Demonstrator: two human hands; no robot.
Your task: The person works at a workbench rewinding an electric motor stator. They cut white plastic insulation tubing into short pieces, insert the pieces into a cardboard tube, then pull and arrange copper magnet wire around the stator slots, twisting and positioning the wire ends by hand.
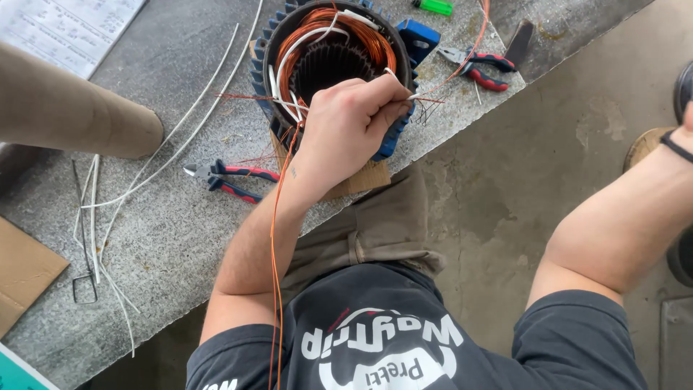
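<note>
Left hand (346,130) is right on top of the motor stator (332,65), which sits on a scrap of cardboard (361,180) on the grey surface (166,231), close to its near edge. The grip is closed: fingertips pinched together on a white sleeved lead (401,92) at the stator's near-right rim. That lead runs roughly sideways, out to the right from the pinch, with thin copper wire (274,245) trailing down along the forearm toward the body. The copper winding (361,36) rings the open bore just beyond the knuckles, so everything being handled lies forward of and under this hand.

Right hand (686,137) is well apart, off at the right edge of view over the floor, wrist with a dark band showing; the fingers are cut off, so whether they are apart or together I cannot tell. Left is plainly the nearer hand.

Blue-and-red side cutters (231,179) lie left of the forearm, red-handled pliers (480,68) beyond the stator on the right, loose white sleeving (180,130) strewn to the left
</note>
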